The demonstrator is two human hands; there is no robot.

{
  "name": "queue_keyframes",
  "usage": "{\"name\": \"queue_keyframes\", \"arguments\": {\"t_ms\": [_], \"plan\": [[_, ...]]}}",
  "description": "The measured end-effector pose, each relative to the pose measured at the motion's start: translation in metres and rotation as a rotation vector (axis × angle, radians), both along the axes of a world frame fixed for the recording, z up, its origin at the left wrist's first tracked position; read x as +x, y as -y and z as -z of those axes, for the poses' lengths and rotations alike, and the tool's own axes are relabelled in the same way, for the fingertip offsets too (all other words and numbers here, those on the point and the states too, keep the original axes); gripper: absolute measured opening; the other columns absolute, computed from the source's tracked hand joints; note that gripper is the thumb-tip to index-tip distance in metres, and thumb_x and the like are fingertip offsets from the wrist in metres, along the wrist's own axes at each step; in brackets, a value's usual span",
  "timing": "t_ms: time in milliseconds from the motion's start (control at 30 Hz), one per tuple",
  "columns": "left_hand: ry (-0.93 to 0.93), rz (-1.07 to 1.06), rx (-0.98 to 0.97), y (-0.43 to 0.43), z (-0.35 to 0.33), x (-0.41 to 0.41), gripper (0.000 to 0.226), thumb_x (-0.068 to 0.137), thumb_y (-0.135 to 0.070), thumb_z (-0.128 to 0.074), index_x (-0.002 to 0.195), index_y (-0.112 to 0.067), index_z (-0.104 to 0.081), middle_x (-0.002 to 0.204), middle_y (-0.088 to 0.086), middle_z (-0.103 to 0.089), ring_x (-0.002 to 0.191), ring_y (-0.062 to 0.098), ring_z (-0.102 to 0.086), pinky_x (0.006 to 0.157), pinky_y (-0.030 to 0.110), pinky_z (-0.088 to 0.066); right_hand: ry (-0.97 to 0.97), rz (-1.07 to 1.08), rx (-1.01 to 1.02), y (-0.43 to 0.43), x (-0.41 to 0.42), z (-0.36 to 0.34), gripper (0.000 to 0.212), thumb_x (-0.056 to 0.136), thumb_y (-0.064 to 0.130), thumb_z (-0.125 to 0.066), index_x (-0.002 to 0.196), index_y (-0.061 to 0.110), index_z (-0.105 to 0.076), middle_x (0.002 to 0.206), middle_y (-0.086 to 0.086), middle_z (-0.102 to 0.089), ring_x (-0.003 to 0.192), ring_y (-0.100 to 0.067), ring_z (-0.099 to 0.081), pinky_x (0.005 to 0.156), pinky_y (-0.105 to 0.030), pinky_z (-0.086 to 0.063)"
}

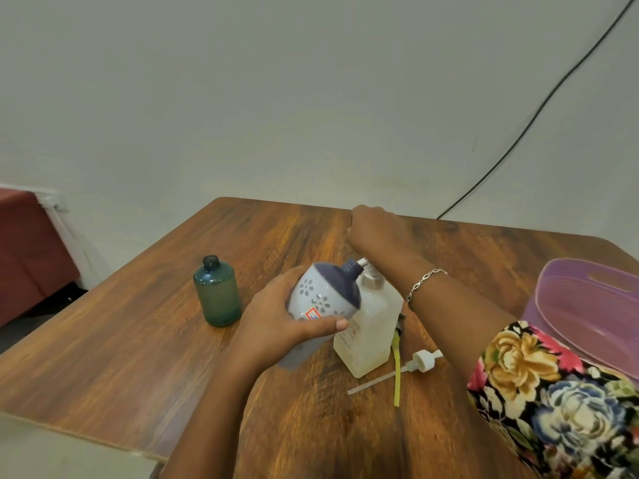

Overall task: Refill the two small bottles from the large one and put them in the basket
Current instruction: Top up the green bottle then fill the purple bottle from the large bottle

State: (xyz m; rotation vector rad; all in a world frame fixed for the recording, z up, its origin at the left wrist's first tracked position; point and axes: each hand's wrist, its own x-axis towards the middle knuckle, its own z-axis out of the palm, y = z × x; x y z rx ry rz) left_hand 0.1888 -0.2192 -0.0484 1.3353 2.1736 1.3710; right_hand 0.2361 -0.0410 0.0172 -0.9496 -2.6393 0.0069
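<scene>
Gripping the small flowered bottle (321, 299) in the left hand (276, 316) at the middle of the table (138, 340), tilted neck-first rightward to the pump spout (363, 262) of the large bottle (370, 333), beneath the right hand (371, 228), grasp there impossible to tell.

Wooden table (145, 344), black cable (511, 145) on wall (242, 98)

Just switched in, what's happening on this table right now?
A person's left hand holds the white flowered bottle tilted, neck at the spout of the large pump bottle. The right hand is over its pump, fingers hidden. The teal bottle stands uncapped to the left, a loose pump lies on the table, and the purple basket sits at the right.
</scene>
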Motion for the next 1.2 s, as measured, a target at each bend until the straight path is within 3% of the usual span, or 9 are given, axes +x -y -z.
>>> {"name": "queue_keyframes", "arguments": {"t_ms": [133,300,567,933,1100,1200], "plan": [[0.015,0.003,-0.003,0.0,0.0,0.001,0.069,0.042,-0.075,-0.064,0.106,-0.054,-0.045,0.107,-0.02,-0.059,0.095,0.003,-0.058,0.079,0.027,-0.052,-0.001,-0.001,-0.047,-0.001,-0.002,-0.001,0.014,0.091,0.01,-0.044,0.097,0.009,-0.056,0.1,-0.011,-0.063,0.079,-0.027,-0.053,0.064,-0.03,-0.036],[0.013,-0.016,0.0,0.001,0.001,-0.003,0.08,0.041,-0.075,-0.064,0.115,-0.049,-0.046,0.107,-0.017,-0.059,0.094,0.004,-0.059,0.08,0.031,-0.054,-0.021,0.015,-0.093,-0.008,-0.006,-0.012,0.016,0.091,0.014,-0.047,0.101,0.01,-0.058,0.101,-0.009,-0.063,0.08,-0.025,-0.052,0.065,-0.029,-0.037],[0.047,-0.025,-0.019,0.001,0.006,-0.002,0.083,0.04,-0.076,-0.064,0.116,-0.048,-0.045,0.109,-0.017,-0.058,0.096,0.005,-0.058,0.083,0.035,-0.054,-0.013,0.011,0.06,-0.002,-0.001,0.002,0.014,0.092,0.011,-0.047,0.097,0.007,-0.06,0.094,-0.01,-0.065,0.07,-0.023,-0.048,0.06,-0.028,-0.034],[0.046,-0.046,-0.023,0.003,0.008,-0.003,0.093,0.039,-0.078,-0.063,0.124,-0.043,-0.045,0.112,-0.015,-0.057,0.099,0.006,-0.057,0.085,0.039,-0.053,-0.025,0.011,-0.013,-0.008,-0.007,-0.006,0.015,0.091,0.015,-0.048,0.1,0.01,-0.059,0.097,-0.009,-0.064,0.077,-0.024,-0.051,0.064,-0.028,-0.035],[0.056,-0.042,-0.02,0.003,0.009,0.0,0.095,0.04,-0.077,-0.064,0.125,-0.041,-0.046,0.111,-0.017,-0.056,0.098,0.006,-0.057,0.084,0.038,-0.053,-0.003,0.009,0.029,-0.003,-0.003,0.003,0.018,0.092,0.013,-0.046,0.102,0.008,-0.06,0.102,-0.012,-0.064,0.092,-0.03,-0.06,0.065,-0.029,-0.035],[0.049,-0.045,-0.022,0.004,0.008,0.0,0.093,0.039,-0.077,-0.062,0.123,-0.043,-0.045,0.111,-0.018,-0.056,0.098,0.005,-0.056,0.084,0.034,-0.052,-0.006,-0.002,0.0,-0.003,-0.003,0.001,0.017,0.091,0.013,-0.047,0.101,0.008,-0.06,0.1,-0.011,-0.064,0.084,-0.027,-0.056,0.065,-0.028,-0.035]]}}
